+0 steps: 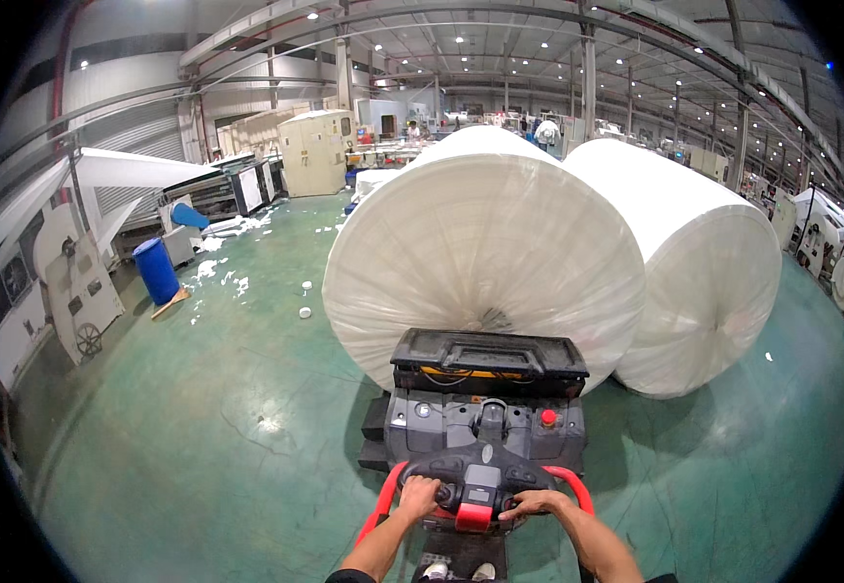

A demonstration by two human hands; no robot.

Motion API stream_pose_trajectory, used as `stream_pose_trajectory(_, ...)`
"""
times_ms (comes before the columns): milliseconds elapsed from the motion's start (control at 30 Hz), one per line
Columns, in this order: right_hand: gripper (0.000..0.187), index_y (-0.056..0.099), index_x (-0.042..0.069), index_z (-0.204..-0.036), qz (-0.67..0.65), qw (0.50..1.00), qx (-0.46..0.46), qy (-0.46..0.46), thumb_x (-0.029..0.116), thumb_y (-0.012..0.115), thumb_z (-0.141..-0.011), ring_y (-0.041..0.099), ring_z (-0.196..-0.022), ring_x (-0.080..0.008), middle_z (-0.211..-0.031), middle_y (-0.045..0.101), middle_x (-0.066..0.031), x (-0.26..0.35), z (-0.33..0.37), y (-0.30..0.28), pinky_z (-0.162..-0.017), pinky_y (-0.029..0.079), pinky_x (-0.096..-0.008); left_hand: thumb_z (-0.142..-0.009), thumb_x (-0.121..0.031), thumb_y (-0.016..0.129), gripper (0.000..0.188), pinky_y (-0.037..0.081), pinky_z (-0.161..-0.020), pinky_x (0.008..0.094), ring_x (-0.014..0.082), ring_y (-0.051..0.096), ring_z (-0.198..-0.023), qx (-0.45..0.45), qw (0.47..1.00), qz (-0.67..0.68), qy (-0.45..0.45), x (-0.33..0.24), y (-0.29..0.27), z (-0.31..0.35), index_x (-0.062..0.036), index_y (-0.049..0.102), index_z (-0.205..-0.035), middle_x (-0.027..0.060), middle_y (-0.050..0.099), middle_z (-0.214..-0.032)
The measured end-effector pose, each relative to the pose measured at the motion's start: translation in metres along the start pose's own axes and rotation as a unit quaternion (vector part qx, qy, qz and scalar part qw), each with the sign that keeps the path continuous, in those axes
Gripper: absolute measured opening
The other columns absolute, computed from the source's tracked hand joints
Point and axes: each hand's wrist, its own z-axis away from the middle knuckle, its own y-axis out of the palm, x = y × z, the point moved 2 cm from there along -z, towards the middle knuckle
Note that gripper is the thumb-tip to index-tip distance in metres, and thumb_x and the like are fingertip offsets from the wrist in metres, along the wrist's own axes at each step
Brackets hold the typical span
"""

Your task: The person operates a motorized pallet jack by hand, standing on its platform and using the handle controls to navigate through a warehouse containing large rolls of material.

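I stand at the controls of a grey and black electric pallet truck (529,442). My left hand (420,496) is closed round the left grip of its control handle (488,464). My right hand (531,503) is closed over the right grip, beside the small display in the handle's middle. Red side bars (573,483) curve around both hands. A red stop button (548,419) sits on the truck's body at the right. Directly ahead of the truck lies a huge white paper roll (480,233) in wrinkled clear film; the truck's black front cover hides its lower edge.
A second wrapped roll (708,301) lies close on the right. On the left stand a blue barrel (156,272) and white machinery (77,262). White scraps (210,268) litter the green floor (247,389). A beige cabinet (315,153) stands farther back.
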Motion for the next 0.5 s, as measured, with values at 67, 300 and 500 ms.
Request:
stream_pose_trajectory(67,0.08,0.059,0.001,-0.113,-0.037,0.996,0.078,-0.016,0.067,0.066,-0.068,0.055,-0.1,-0.0218,-0.105,0.061,-0.0117,0.021,0.006,-0.001,-0.086,0.042,-0.0331,-0.062,-0.016,0.069,0.031,0.041,-0.083,0.0415,0.0284,0.059,-0.089,-0.008,1.0,0.002,-0.023,0.006,-0.001,0.006,-0.0121,0.062,-0.091,0.0091,0.065,-0.089)
stream_pose_trajectory(300,0.088,0.056,-0.002,-0.117,-0.048,0.996,-0.058,-0.045,0.068,0.067,-0.065,0.053,-0.11,-0.0269,-0.117,0.058,-0.0168,0.001,0.005,0.011,-0.094,0.04,-0.0349,-0.064,-0.018,0.069,0.032,0.042,-0.083,0.0431,0.0304,0.06,-0.091,0.049,0.997,-0.007,-0.051,-0.001,0.002,0.002,-0.0109,0.061,-0.093,0.0109,0.065,-0.089)
stream_pose_trajectory(500,0.108,0.04,-0.011,-0.13,-0.039,0.999,-0.021,-0.023,0.068,0.069,-0.062,0.04,-0.126,-0.0316,-0.135,0.043,-0.0238,0.043,0.04,0.003,-0.105,0.032,-0.0364,-0.066,-0.02,0.066,0.029,0.042,-0.08,0.0449,0.0312,0.06,-0.09,0.045,0.997,-0.009,-0.056,0.01,0.01,0.006,-0.013,0.061,-0.093,0.0105,0.065,-0.089)
